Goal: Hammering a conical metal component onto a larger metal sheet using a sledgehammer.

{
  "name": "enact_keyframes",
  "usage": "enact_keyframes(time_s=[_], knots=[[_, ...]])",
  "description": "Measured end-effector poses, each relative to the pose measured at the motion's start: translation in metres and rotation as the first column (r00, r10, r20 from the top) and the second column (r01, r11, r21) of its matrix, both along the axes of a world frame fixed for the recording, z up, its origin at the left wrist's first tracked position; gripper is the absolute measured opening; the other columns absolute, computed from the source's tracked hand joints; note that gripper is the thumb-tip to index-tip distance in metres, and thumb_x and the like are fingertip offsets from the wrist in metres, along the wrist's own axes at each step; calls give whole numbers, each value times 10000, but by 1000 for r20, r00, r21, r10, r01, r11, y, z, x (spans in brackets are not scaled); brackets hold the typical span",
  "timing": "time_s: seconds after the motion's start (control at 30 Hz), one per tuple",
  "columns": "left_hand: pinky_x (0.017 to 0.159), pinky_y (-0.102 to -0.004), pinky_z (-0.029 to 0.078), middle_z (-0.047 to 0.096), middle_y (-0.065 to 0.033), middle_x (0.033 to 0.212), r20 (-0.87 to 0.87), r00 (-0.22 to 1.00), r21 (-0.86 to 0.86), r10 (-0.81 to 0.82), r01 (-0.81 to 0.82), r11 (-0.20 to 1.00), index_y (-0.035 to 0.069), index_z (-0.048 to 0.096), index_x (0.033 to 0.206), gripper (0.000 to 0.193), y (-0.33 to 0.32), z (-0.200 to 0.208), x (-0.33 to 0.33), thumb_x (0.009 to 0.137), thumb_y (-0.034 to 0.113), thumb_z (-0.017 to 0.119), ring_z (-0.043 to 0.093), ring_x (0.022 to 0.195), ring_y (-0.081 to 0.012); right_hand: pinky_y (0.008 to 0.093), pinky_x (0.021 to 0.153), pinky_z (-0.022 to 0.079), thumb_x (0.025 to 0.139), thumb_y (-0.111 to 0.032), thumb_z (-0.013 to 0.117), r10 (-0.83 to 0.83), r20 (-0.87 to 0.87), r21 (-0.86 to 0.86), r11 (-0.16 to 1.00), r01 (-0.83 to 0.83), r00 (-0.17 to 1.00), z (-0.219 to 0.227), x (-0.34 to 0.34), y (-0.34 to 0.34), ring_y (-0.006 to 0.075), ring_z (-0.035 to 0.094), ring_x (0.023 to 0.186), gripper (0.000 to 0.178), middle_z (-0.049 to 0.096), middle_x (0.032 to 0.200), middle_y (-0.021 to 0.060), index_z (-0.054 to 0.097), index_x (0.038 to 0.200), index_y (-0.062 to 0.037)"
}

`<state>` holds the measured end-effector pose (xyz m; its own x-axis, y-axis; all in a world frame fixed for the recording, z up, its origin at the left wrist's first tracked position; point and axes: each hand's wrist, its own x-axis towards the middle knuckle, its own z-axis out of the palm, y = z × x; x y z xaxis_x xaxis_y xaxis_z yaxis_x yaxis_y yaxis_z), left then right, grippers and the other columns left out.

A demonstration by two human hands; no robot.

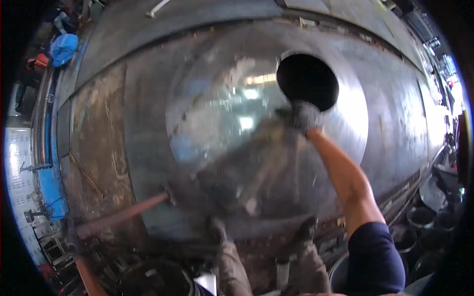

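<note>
A broad, shiny sheet-metal cone (217, 118) lies over the metal-topped table, with a dark round opening (307, 81) at its upper right. My right hand (306, 116), in a grey knitted glove, is closed on the near rim of that opening; its fingertips are partly hidden. Far out at the lower left, my left hand (73, 233) grips a long-handled hammer (131, 211) by the end of its reddish handle. The hammer's head points toward the near left part of the cone and is smeared by motion. Whether it touches the metal I cannot tell.
Flat steel plates (98, 123) surround the cone, with a raised plate edge behind. My shoes (217, 228) are at the near edge. Several round metal pieces (422, 217) stand at the lower right. A blue plastic bag (64, 48) sits at the far left; a blue-edged frame runs below.
</note>
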<state>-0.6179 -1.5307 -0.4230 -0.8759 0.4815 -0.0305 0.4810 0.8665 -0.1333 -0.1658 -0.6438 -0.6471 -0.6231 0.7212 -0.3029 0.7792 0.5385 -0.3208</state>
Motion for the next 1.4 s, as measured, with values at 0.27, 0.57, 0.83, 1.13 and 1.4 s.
enact_keyframes(time_s=[0.27, 0.57, 0.83, 1.13, 1.4], knots=[[851, -430, 523, 712, -178, 1140, -136, 991, -423, 18, -74, 903, 95, 563, 1451, 483, 7, -24, 5, 973, 126, 501, 655, 946, -366, 497, 772, 557, 877, -812, 495, 207, 160, -41, 978, -203, 965, 13, -28, 21, 389, 717, 828, 815, 732, 852, 222, 758, 892, -40], [670, -445, 513, 717, -196, 1033, -230, 921, -344, 316, -380, 858, 182, 465, 1535, 592, 23, -35, -24, 950, 95, 491, 638, 746, -334, 492, 839, 550, 876, -800, 511, 183, 177, -45, 983, -178, 967, 17, -29, 19, 398, 709, 928, 807, 735, 979, 216, 750, 1019, -43], [763, -446, 532, 715, -236, 1098, -133, 948, -326, 290, -318, 890, 153, 576, 1451, 463, 117, 3, 61, 1002, 260, 528, 674, 822, -360, 468, 911, 542, 832, -812, 557, 25, 173, 39, 999, -32, 985, 12, -23, -6, 386, 701, 1050, 835, 739, 1106, 209, 762, 1109, -52], [677, -447, 526, 703, -205, 937, 1, 977, 144, 213, -211, 967, 79, 568, 1418, 459, 113, -5, 37, 1016, 299, 598, 651, 780, -299, 456, 941, 529, 859, -762, 571, 10, 180, -223, 974, 31, 984, 31, 35, -92, 377, 689, 1090, 752, 735, 1122, 215, 767, 1109, -81], [752, -442, 526, 716, -153, 949, -56, 997, -115, 48, -55, 992, 64, 575, 1402, 487, 92, -6, 46, 968, 273, 642, 658, 833, -299, 489, 944, 525, 857, -846, 466, 16, 274, -227, 973, 49, 961, 41, 32, -101, 414, 687, 1058, 909, 721, 1068, 262, 763, 1063, -12]])
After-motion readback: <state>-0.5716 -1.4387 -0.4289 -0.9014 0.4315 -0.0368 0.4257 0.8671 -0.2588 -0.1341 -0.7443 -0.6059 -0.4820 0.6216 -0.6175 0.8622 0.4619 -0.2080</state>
